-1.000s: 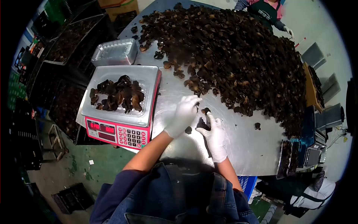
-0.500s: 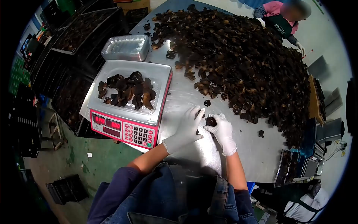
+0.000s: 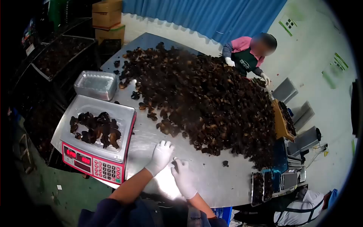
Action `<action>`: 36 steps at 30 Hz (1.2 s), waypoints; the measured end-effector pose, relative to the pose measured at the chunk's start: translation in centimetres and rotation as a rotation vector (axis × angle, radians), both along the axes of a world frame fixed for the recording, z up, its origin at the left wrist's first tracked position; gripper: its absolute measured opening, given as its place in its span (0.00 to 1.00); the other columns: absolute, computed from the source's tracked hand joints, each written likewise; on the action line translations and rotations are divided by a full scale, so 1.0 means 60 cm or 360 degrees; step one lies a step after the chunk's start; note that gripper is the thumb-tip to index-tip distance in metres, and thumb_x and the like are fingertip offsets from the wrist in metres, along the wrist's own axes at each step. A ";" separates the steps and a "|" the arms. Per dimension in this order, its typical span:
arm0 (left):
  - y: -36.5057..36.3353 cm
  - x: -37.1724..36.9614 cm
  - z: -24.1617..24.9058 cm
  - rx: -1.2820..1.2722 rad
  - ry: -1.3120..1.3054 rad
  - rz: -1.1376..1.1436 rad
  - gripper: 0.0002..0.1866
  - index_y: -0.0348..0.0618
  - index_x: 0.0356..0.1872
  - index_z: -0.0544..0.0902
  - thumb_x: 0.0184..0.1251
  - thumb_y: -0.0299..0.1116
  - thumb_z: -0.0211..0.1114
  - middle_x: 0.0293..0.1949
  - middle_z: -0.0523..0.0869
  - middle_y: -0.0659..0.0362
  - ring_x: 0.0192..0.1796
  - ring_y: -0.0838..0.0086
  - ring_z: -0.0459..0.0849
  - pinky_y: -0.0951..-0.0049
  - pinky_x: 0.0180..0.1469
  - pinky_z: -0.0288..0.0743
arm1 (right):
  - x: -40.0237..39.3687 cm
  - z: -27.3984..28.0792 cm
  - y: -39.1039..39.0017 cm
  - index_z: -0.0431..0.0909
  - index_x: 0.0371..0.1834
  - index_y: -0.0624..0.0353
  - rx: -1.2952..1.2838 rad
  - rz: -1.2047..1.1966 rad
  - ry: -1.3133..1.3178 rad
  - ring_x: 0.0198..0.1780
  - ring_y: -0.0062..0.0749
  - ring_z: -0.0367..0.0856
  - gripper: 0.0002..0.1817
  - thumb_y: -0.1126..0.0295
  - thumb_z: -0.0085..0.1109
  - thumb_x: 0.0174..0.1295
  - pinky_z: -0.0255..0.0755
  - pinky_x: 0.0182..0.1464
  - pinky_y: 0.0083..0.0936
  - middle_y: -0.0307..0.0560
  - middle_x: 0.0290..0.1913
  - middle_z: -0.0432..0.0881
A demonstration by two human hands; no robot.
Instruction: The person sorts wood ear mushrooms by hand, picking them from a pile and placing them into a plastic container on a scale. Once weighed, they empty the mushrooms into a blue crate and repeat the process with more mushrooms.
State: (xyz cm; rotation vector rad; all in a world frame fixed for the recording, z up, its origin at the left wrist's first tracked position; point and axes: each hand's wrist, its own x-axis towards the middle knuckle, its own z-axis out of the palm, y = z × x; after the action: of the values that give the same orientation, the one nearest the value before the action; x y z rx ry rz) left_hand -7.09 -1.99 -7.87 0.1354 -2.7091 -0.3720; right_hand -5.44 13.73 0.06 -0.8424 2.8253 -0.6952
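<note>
My left hand (image 3: 162, 157), in a white glove, is over the metal table just right of the scale. Its fingers are curled in, and whatever they may hold is hidden. My gloved right hand (image 3: 184, 178) is close beside it, fingers bent, with a small dark wood ear mushroom (image 3: 174, 164) showing at the fingertips. The red-edged digital scale (image 3: 99, 159) carries a clear plastic tray (image 3: 80, 114) holding several wood ear mushrooms (image 3: 99, 126). A large heap of wood ear mushrooms (image 3: 211, 106) spreads over the table beyond my hands.
Stacked clear trays (image 3: 96, 85) stand behind the scale. Across the heap is a co-worker (image 3: 245, 56) in white gloves; another person (image 3: 302, 208) is at lower right. Filled trays (image 3: 258, 187) line the right edge, near a cardboard box (image 3: 280, 119). Dark racks (image 3: 62, 56) stand left.
The view has tilted up, showing more curtain and wall. My left fingers have gone from spread to curled. The loose mushroom ahead of my hands no longer shows.
</note>
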 end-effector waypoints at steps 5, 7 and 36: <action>0.016 -0.023 0.059 -0.0114 -0.0220 0.0147 0.06 0.45 0.34 0.82 0.56 0.28 0.61 0.41 0.80 0.54 0.44 0.65 0.82 0.74 0.42 0.80 | -0.047 -0.081 0.025 0.80 0.51 0.60 -0.0587 0.0148 0.0065 0.45 0.40 0.83 0.16 0.80 0.61 0.58 0.78 0.50 0.32 0.50 0.44 0.83; 0.009 -0.043 0.010 0.0068 -0.0004 0.0173 0.04 0.45 0.34 0.82 0.58 0.27 0.60 0.39 0.81 0.53 0.42 0.63 0.83 0.68 0.42 0.81 | -0.031 -0.011 -0.011 0.80 0.48 0.65 -0.1006 -0.0210 -0.0587 0.42 0.27 0.81 0.15 0.83 0.59 0.57 0.76 0.49 0.24 0.43 0.41 0.83; -0.360 0.298 0.223 0.0463 0.0647 0.0981 0.15 0.48 0.56 0.84 0.72 0.35 0.59 0.61 0.82 0.55 0.68 0.59 0.73 0.60 0.72 0.56 | 0.017 -0.078 -0.190 0.61 0.74 0.67 -0.0014 0.0539 0.0579 0.77 0.60 0.57 0.38 0.54 0.56 0.67 0.45 0.75 0.60 0.66 0.74 0.62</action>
State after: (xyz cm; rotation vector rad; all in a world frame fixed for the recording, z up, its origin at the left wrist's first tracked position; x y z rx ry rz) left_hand 10.81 -23.59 5.52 0.8503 -2.0677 -0.5273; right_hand -4.41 2.34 -4.61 -1.5419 2.8580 -0.5506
